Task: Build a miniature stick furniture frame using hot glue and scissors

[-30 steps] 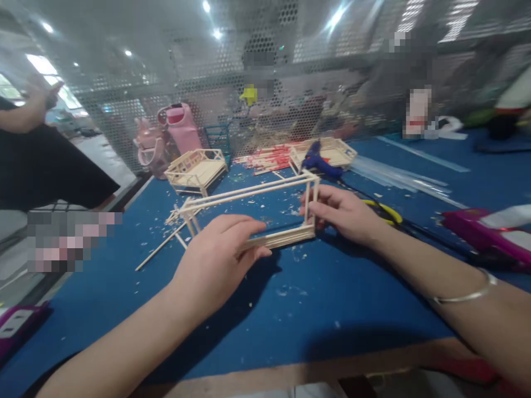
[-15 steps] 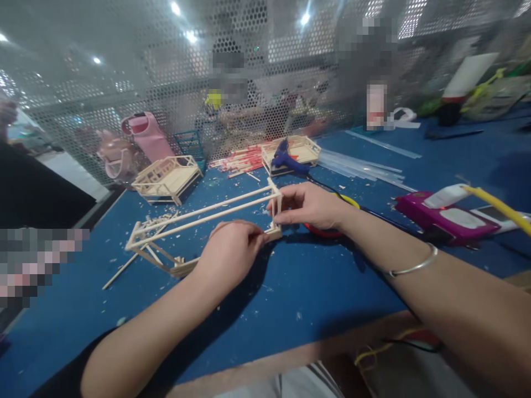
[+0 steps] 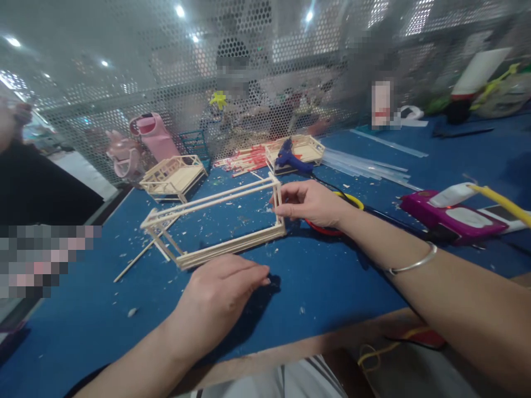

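Note:
A long open frame of thin wooden sticks (image 3: pixel 232 244) rests on the blue table. My right hand (image 3: pixel 313 205) grips the upright sticks at its right end between thumb and fingers. In front of the frame's lower bar is my left hand (image 3: pixel 226 290), apart from it, with the fingertips pressed together. Whatever those fingertips may hold is hidden. One loose wooden stick (image 3: pixel 126 268) lies by the frame's left end.
Two small wooden stick models (image 3: pixel 176 178) stand farther back, one behind a blue glue gun (image 3: pixel 292 159). Red-tipped sticks (image 3: pixel 244 158), clear glue sticks (image 3: pixel 365 166) and a purple device (image 3: pixel 452 215) also lie on the table (image 3: pixel 332 282). A person's sleeve (image 3: pixel 45 182) is at left.
My left hand has come off the frame's lower bar and moved toward me, uncovering the bar. The right hand keeps its grip on the end, and the view has shifted slightly.

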Tool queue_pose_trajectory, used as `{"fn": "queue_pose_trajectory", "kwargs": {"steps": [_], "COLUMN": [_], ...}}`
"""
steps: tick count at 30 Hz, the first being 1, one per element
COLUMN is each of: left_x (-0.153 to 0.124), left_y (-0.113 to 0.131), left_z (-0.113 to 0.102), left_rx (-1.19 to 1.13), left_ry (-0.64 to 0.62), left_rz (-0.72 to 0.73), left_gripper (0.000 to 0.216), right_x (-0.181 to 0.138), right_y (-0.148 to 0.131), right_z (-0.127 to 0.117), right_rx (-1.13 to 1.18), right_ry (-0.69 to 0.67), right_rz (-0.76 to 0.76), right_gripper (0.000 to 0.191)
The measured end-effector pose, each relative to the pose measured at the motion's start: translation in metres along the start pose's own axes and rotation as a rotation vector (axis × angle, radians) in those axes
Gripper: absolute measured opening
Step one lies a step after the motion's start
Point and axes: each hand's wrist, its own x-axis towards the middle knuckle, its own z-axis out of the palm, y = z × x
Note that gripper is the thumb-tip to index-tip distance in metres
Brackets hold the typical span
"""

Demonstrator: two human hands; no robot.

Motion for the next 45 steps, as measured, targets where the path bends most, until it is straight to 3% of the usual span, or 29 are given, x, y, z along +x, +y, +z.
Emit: {"fn": "queue_pose_trajectory", "kwargs": {"steps": [3, 7, 13, 19, 22, 26, 30, 40, 45], "left_x": [-0.001, 0.0, 0.001, 0.003, 0.02, 0.047, 0.056, 0.051, 0.047], "left_y": [0.003, 0.003, 0.001, 0.002, -0.002, -0.013, -0.02, -0.014, -0.014], "left_z": [0.004, 0.005, 0.012, 0.012, 0.009, 0.011, 0.018, 0.02, 0.023], "left_rx": [-0.042, -0.046, -0.075, -0.016, 0.104, 0.242, 0.13, 0.097, 0.148], "left_ry": [-0.005, 0.015, -0.154, -0.087, -0.074, -0.209, -0.38, -0.407, -0.402], "left_rz": [-0.021, -0.092, -0.137, -0.077, -0.13, -0.323, -0.447, -0.532, -0.504], "left_gripper": [0.006, 0.012, 0.03, 0.015, 0.023, 0.02, 0.023, 0.027, 0.023], "right_x": [0.001, 0.001, 0.001, 0.002, 0.002, 0.0, -0.001, -0.003, -0.003], "right_y": [0.002, 0.002, 0.004, 0.003, 0.002, 0.001, -0.001, -0.001, 0.0], "right_z": [0.003, 0.005, 0.005, 0.007, 0.008, 0.006, 0.005, 0.0, -0.001], "right_rx": [-0.007, 0.003, -0.02, -0.01, -0.001, -0.005, 0.001, 0.036, 0.005], "right_ry": [0.017, 0.031, 0.039, 0.038, 0.001, -0.022, -0.043, -0.163, -0.174], "right_rz": [0.028, 0.031, 0.02, 0.041, 0.019, -0.008, -0.018, -0.026, -0.039], "right_gripper": [0.035, 0.04, 0.041, 0.04, 0.04, 0.038, 0.037, 0.033, 0.033]}}
